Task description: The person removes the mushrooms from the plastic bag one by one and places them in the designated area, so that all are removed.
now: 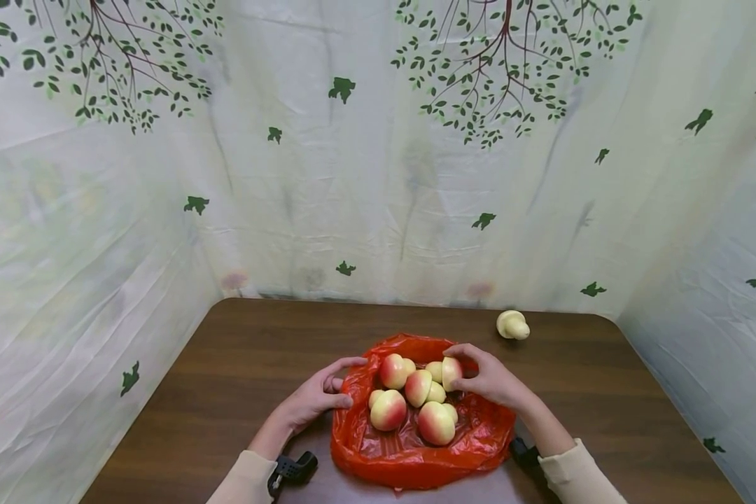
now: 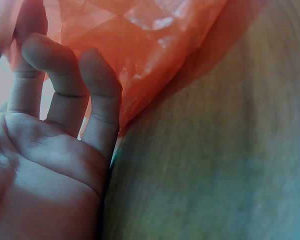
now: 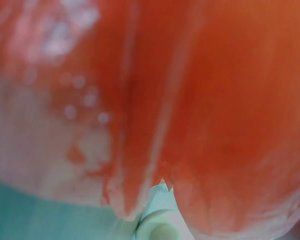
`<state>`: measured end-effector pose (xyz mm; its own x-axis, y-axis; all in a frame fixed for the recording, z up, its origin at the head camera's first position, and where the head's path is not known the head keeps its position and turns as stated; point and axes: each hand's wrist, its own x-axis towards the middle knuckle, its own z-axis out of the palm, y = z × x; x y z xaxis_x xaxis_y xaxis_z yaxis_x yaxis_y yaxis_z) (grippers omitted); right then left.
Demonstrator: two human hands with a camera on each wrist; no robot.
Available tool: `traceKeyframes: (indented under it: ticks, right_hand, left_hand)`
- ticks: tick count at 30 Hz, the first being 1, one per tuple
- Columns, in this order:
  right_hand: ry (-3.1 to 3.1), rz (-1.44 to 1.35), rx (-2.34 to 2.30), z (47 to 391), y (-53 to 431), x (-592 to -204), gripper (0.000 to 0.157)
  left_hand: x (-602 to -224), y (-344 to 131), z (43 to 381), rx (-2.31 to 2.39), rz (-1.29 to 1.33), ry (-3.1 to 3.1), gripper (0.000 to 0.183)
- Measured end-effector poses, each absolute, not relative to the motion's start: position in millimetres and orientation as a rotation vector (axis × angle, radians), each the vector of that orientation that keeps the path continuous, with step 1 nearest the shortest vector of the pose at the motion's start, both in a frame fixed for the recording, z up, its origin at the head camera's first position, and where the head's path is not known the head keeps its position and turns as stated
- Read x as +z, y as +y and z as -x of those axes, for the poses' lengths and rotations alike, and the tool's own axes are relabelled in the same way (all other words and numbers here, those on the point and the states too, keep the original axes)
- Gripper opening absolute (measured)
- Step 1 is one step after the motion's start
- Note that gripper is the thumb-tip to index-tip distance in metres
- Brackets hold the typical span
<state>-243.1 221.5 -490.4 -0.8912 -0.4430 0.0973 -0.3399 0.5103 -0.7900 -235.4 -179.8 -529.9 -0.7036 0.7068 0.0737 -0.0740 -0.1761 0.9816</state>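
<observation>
A red plastic bag (image 1: 416,476) lies wide with its mouth facing up. Inside it sit several toy mushrooms (image 1: 437,423) with red-and-yellow caps and pale stems. My left hand (image 1: 318,393) holds the bag's left rim between thumb and fingers; in the left wrist view, curled fingers (image 2: 102,85) lie against the thin plastic (image 2: 155,45). At the bag's far right side, my right hand (image 1: 488,378) pinches one mushroom (image 1: 451,374) by its cap, thumb nearer and fingers beyond. Red plastic (image 3: 230,115) fills most of the right wrist view and hides that hand.
A pale cream mushroom (image 1: 513,325) lies by the back edge of the brown wooden table (image 1: 277,329), right of the bag. White curtains (image 1: 365,175) printed with leaves and branches hang behind the table and at both sides.
</observation>
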Motion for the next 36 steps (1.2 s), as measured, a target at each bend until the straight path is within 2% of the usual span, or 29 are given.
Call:
traceKeyframes:
  ticks: [23, 36]
  right_hand:
    - [2.644, 0.601, -1.410, 234, 223, -475, 0.049]
    - [2.518, 0.544, -1.607, 235, 240, -452, 0.058]
  left_hand:
    - [-528, -180, 235, 1.904, -0.710, 1.603, 0.067]
    - [-530, -180, 236, 1.906, -0.726, 1.600, 0.066]
